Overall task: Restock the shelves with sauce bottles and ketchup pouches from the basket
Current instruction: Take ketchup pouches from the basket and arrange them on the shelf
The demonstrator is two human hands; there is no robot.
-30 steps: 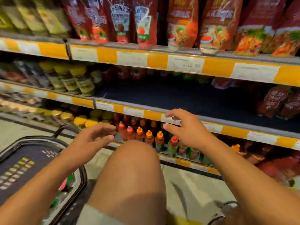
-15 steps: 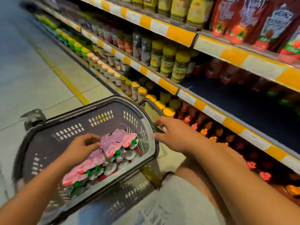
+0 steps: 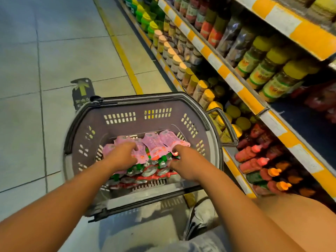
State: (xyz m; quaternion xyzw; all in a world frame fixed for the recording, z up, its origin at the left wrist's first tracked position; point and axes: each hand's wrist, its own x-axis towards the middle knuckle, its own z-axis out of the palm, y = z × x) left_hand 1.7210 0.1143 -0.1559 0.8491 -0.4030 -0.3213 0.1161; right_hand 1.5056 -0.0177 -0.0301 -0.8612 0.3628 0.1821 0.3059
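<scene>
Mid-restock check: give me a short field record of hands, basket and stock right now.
left hand: on the pink pouches, fingers curled over them
right hand: in the basket, fingers curled among the pouches
basket: on the floor beside the shelves, holding pouches
lower shelf: red sauce bottles lying down
grip: unclear if anything is lifted

Pale tiled floor (image 3: 54, 51) filled left side; yellow floor line (image 3: 123, 53) ran beside shelf base; dark arrow sticker (image 3: 82, 91) lay on tiles; yellow-lidded jars (image 3: 269, 70) stood on middle shelf, green-capped containers (image 3: 145, 17) further along; grey shorts (image 3: 163, 240) covered person's lap.
</scene>
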